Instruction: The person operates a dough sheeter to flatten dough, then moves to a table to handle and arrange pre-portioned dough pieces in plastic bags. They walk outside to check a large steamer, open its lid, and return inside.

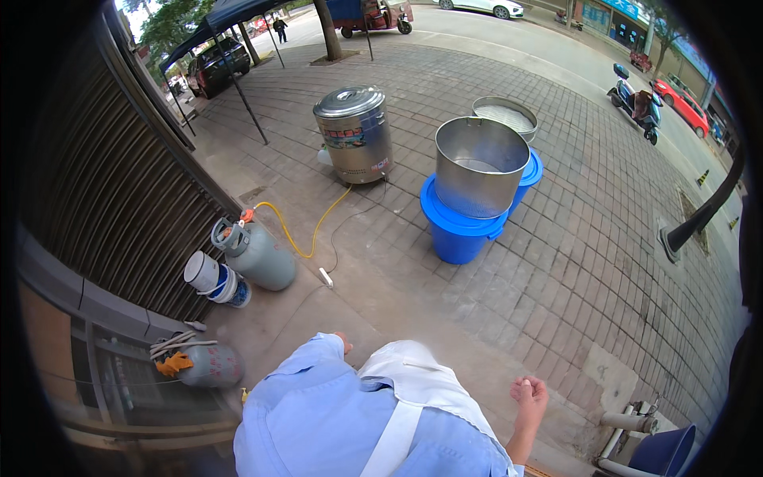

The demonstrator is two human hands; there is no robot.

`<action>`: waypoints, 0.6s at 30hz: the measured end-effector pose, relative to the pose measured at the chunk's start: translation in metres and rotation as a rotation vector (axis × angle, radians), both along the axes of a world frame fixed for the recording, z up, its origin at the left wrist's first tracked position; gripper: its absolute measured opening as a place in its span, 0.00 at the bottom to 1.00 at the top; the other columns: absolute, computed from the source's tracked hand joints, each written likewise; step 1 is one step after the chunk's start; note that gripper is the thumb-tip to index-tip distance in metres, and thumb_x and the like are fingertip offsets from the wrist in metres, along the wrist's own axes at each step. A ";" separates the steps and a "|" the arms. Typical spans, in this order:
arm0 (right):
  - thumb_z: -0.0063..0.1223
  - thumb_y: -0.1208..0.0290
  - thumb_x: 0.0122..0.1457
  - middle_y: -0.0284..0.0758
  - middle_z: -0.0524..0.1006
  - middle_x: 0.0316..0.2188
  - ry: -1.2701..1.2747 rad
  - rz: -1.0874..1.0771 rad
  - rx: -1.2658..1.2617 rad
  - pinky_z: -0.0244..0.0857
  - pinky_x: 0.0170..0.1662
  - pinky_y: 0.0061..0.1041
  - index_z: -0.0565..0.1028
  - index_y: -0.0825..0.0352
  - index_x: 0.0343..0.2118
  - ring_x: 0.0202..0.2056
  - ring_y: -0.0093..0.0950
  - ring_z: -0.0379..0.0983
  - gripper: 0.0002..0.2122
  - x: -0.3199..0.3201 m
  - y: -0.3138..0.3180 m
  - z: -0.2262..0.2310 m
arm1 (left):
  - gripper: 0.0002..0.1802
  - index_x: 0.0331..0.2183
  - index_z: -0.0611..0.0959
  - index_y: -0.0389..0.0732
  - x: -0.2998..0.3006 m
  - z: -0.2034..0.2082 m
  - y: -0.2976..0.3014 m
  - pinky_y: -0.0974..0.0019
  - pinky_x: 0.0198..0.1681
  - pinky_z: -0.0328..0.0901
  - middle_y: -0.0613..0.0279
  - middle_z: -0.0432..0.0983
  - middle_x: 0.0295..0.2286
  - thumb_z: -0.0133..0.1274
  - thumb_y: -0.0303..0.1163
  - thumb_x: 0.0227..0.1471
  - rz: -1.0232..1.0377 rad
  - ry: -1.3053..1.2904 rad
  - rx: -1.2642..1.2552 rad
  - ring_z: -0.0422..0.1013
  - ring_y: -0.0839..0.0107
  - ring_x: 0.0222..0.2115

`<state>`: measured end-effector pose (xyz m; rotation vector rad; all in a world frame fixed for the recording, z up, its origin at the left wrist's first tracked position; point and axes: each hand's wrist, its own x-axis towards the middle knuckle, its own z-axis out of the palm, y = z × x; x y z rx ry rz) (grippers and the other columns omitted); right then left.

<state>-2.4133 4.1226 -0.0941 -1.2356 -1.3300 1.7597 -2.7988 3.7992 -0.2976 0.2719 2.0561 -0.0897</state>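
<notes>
My right hand [530, 391] hangs in the air at the lower right, its fingers curled in and nothing visible in them. Only a small part of my left hand [343, 342] shows past the light-blue sleeve [306, 362]; its fingers are hidden. A white apron [405, 366] covers my front. Ahead of me, apart from both hands, a tall steel barrel cooker [354, 139] stands with its lid on. To its right, a round steel steamer drum [481, 171] with a perforated lower part rests on a lidded blue bucket [459, 238].
At left stand a grey gas cylinder [266, 258] with a yellow hose [282, 219], and stacked pails [218, 280]. Another cylinder [211, 366] carries orange gloves [174, 364]. A white power strip [326, 277] lies on the ground. Behind the drum is a round sieve tray [520, 119].
</notes>
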 end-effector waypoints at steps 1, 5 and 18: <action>0.44 0.74 0.53 0.37 0.73 0.27 0.037 0.006 0.020 0.65 0.27 0.19 0.67 0.71 0.32 0.25 0.22 0.69 0.07 -0.003 0.016 0.004 | 0.22 0.36 0.79 0.48 0.000 -0.005 0.011 0.57 0.47 0.59 0.54 0.70 0.41 0.48 0.50 0.43 0.001 0.015 -0.013 0.66 0.56 0.44; 0.44 0.75 0.53 0.36 0.73 0.28 -0.054 0.089 0.137 0.65 0.29 0.19 0.68 0.71 0.32 0.27 0.22 0.70 0.06 -0.018 0.103 0.021 | 0.13 0.25 0.79 0.39 -0.010 -0.020 0.061 0.65 0.30 0.66 0.61 0.76 0.22 0.46 0.38 0.48 -0.046 0.030 -0.022 0.72 0.71 0.24; 0.46 0.72 0.47 0.36 0.71 0.17 -1.039 -0.285 0.052 0.63 0.25 0.24 0.72 0.73 0.26 0.21 0.24 0.68 0.08 0.117 0.360 -0.278 | 0.16 0.34 0.76 0.36 -0.080 -0.101 0.397 0.68 0.29 0.66 0.58 0.75 0.23 0.52 0.33 0.41 0.133 -0.026 -0.077 0.71 0.69 0.24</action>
